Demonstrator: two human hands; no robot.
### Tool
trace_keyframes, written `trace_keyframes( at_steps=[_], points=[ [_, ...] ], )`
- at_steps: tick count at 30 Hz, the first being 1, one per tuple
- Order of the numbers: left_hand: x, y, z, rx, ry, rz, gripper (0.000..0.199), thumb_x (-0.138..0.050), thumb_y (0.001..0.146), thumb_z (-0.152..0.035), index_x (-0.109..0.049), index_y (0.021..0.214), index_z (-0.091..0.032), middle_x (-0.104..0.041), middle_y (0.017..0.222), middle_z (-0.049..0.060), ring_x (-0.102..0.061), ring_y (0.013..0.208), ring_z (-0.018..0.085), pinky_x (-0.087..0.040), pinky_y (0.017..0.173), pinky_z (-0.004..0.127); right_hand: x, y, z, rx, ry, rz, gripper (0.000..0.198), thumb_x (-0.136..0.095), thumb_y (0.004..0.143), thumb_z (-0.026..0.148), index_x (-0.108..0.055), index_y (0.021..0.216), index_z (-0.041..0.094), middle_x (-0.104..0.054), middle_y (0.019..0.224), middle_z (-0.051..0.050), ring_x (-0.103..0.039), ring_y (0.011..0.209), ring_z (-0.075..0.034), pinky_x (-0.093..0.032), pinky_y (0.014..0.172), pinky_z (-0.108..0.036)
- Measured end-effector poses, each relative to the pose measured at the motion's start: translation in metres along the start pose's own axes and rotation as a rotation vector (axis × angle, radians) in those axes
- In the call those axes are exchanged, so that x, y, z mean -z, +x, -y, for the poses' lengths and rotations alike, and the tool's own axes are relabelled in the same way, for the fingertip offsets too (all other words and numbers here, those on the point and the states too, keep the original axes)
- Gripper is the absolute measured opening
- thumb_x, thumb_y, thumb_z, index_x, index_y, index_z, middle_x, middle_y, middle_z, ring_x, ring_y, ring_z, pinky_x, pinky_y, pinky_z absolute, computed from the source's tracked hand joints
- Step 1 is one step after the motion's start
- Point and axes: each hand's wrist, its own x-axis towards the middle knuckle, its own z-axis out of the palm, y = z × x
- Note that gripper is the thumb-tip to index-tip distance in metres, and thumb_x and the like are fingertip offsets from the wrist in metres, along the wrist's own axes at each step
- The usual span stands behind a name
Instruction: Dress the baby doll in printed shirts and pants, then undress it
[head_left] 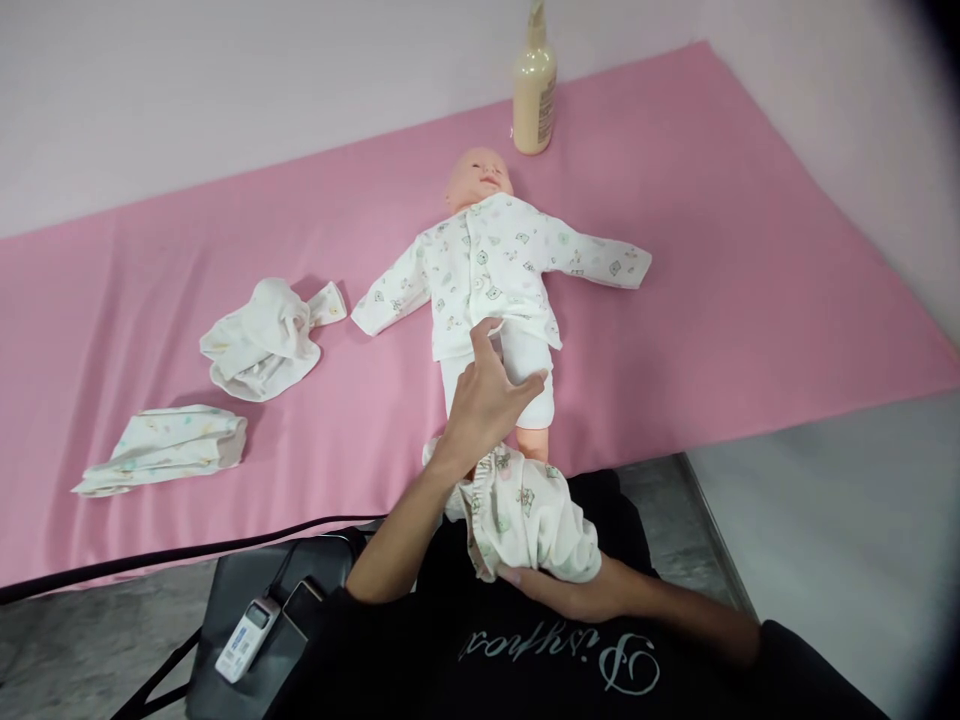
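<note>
A baby doll [480,175] lies on its back, dressed in a white printed button-up jacket [487,270] with sleeves spread to both sides. White shorts [529,375] cover its hips and thighs, and part of a bare leg [532,442] shows below. My left hand [491,385] is over the shorts, thumb and forefinger spread apart; its other fingers are partly hidden. Lower down, my right hand [559,592] supports bunched white printed pants [536,510] from beneath, its fingers hidden under the cloth. The pants gather around the doll's lower legs, hiding the feet.
The pink-covered table [720,260] holds a pump bottle [534,100] beyond the doll's head. To the left lie a crumpled white garment [266,340] and a folded printed cloth [165,448]. A small white device [247,640] rests on a dark seat [206,690] below the table edge.
</note>
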Motion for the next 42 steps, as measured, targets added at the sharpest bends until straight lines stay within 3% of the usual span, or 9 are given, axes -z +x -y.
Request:
trace_keyframes(
  at_steps=[3,6,14,19,24,27,32,37,42],
  points=[
    [-0.001,-0.002,-0.001,0.001,-0.019,-0.022,0.072,-0.066,0.086,-0.036,-0.022,0.143,-0.026,-0.063,0.083,-0.001,-0.066,0.077,0.021,-0.054,0.073,0.04,0.006,0.0,-0.009,0.121,-0.367,0.088,0.04,-0.055,0.093,0.022,-0.069,0.13,0.03,-0.07,0.129,-0.002,-0.055,0.135,-0.025,-0.02,0.126,-0.041],
    [-0.004,-0.004,0.0,0.008,-0.034,-0.025,0.072,-0.065,0.087,-0.037,-0.021,0.143,-0.026,-0.064,0.085,-0.001,-0.066,0.077,0.02,-0.054,0.073,0.039,0.009,0.0,-0.017,0.169,-0.551,0.063,0.035,-0.054,0.095,0.026,-0.073,0.124,0.025,-0.075,0.115,-0.008,-0.057,0.133,-0.03,-0.023,0.125,-0.046],
    [-0.014,-0.002,0.007,0.027,-0.361,-0.084,0.067,-0.063,0.091,-0.034,-0.017,0.14,-0.027,-0.064,0.111,0.006,-0.066,0.096,0.017,-0.057,0.08,0.033,0.006,0.005,-0.017,0.222,-0.594,0.032,0.039,-0.05,0.099,0.025,-0.065,0.134,0.032,-0.069,0.133,0.0,-0.059,0.131,-0.022,-0.026,0.123,-0.033],
    [-0.009,0.0,0.01,0.065,-0.439,-0.035,0.073,-0.065,0.091,-0.039,-0.015,0.143,-0.028,-0.064,0.121,0.009,-0.066,0.106,0.018,-0.06,0.082,0.033,0.005,-0.002,-0.028,0.037,-0.232,-0.069,0.03,-0.058,0.095,0.031,-0.071,0.122,0.033,-0.073,0.119,0.0,-0.065,0.117,-0.022,-0.04,0.117,-0.035],
    [-0.006,-0.002,0.014,0.082,-0.436,-0.025,0.076,-0.064,0.091,-0.042,-0.014,0.146,-0.03,-0.062,0.127,0.01,-0.067,0.105,0.018,-0.06,0.082,0.033,0.004,-0.002,-0.025,-0.092,0.532,-0.48,0.039,-0.069,0.09,0.039,-0.067,0.127,0.025,-0.076,0.109,-0.004,-0.067,0.113,-0.023,-0.046,0.111,-0.045],
    [-0.005,-0.002,0.016,0.077,-0.444,-0.027,0.077,-0.063,0.091,-0.041,-0.012,0.147,-0.029,-0.062,0.128,0.011,-0.067,0.106,0.018,-0.06,0.082,0.033,0.011,0.004,-0.007,-0.123,0.81,-0.634,0.038,-0.071,0.089,0.033,-0.067,0.126,0.025,-0.075,0.114,-0.003,-0.068,0.113,-0.022,-0.049,0.108,-0.042],
    [-0.005,-0.004,0.014,0.046,-0.42,-0.064,0.076,-0.062,0.092,-0.039,-0.012,0.148,-0.03,-0.062,0.126,0.01,-0.067,0.102,0.017,-0.059,0.083,0.032,0.018,0.0,0.019,-0.181,0.906,-0.69,0.035,-0.072,0.085,0.029,-0.07,0.119,0.023,-0.075,0.114,-0.004,-0.067,0.115,-0.024,-0.049,0.109,-0.041],
    [-0.016,-0.007,0.015,0.022,-0.28,-0.136,0.076,-0.062,0.092,-0.039,-0.012,0.15,-0.028,-0.063,0.111,0.006,-0.065,0.092,0.015,-0.055,0.084,0.033,0.005,-0.017,0.028,-0.123,0.88,-0.652,0.043,-0.068,0.085,0.037,-0.065,0.127,0.028,-0.073,0.12,-0.005,-0.063,0.123,-0.027,-0.045,0.112,-0.047],
    [-0.023,-0.009,0.018,0.015,-0.269,-0.114,0.079,-0.06,0.093,-0.044,-0.01,0.153,-0.028,-0.06,0.121,0.01,-0.065,0.101,0.018,-0.055,0.088,0.035,-0.002,-0.015,0.033,-0.065,0.803,-0.625,0.046,-0.062,0.085,0.042,-0.064,0.129,0.029,-0.071,0.124,-0.006,-0.059,0.128,-0.028,-0.042,0.113,-0.05]
  ],
)
